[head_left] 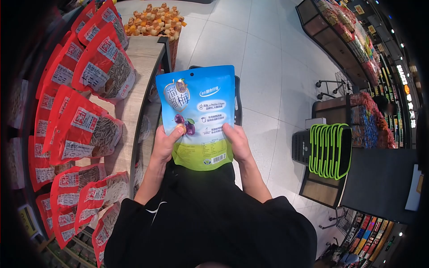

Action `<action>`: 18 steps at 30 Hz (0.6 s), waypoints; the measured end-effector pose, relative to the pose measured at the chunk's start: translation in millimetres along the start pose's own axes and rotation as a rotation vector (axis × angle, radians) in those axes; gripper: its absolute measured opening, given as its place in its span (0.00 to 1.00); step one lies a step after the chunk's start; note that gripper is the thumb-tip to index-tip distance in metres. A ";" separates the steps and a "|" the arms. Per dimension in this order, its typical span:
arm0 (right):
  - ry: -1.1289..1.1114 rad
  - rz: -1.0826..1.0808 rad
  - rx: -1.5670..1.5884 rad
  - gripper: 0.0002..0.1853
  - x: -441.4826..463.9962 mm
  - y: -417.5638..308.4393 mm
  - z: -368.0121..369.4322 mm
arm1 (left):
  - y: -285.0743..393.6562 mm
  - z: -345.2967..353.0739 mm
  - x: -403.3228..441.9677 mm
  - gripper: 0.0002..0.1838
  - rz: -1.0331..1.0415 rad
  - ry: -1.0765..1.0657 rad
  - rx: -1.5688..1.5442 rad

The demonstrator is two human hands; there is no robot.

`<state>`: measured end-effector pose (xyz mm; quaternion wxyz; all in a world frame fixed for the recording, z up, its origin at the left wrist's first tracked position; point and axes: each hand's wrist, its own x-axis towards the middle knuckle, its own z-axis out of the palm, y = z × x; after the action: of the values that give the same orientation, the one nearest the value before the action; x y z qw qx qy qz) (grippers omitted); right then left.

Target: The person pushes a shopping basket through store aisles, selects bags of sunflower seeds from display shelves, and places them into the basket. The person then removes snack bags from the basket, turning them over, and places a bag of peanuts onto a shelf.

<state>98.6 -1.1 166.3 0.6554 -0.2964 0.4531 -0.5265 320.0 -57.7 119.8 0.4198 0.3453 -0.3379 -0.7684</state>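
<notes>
A blue and green snack pouch of dried plums (196, 118) is held up in front of my body, its printed panel with text and a barcode facing me. My left hand (166, 142) grips its lower left edge, thumb on the front beside the plum picture. On the right edge, my right hand (236, 140) pinches the pouch with the thumb in front. The fingers of both hands are hidden behind the pouch. Behind the pouch, part of a dark basket or cart (238, 100) shows at its right side.
Red bags of sunflower seeds (105, 64) line a wooden shelf (145, 58) on the left. A bin of small orange-tan packets or toys (154, 22) stands beyond. Stacked shopping baskets with green handles (330, 149) are at right, near a dark counter (380, 178) and product displays (371, 118).
</notes>
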 end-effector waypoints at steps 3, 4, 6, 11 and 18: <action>0.008 0.008 -0.002 0.22 -1.0 0.0 1.6 | -0.7 0.4 -0.6 0.24 -0.007 -0.006 -0.006; 0.010 0.015 -0.005 0.22 -1.1 -0.2 1.5 | -1.8 0.2 -0.4 0.24 -0.012 -0.004 -0.009; 0.019 0.032 -0.006 0.22 -1.8 0.4 -0.5 | -5.8 -0.2 0.1 0.24 -0.010 -0.004 -0.027; 0.001 0.044 -0.116 0.22 -8.1 1.7 -5.1 | -16.9 2.8 2.6 0.22 -0.041 0.047 -0.086; 0.007 0.140 -0.241 0.24 -14.4 -6.5 -8.4 | -24.4 10.1 5.5 0.20 -0.224 0.031 -0.193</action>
<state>87.7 11.7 172.5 0.6488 -0.3386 0.5349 -0.4223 299.5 -50.0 104.1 0.3678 0.3506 -0.2153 -0.8339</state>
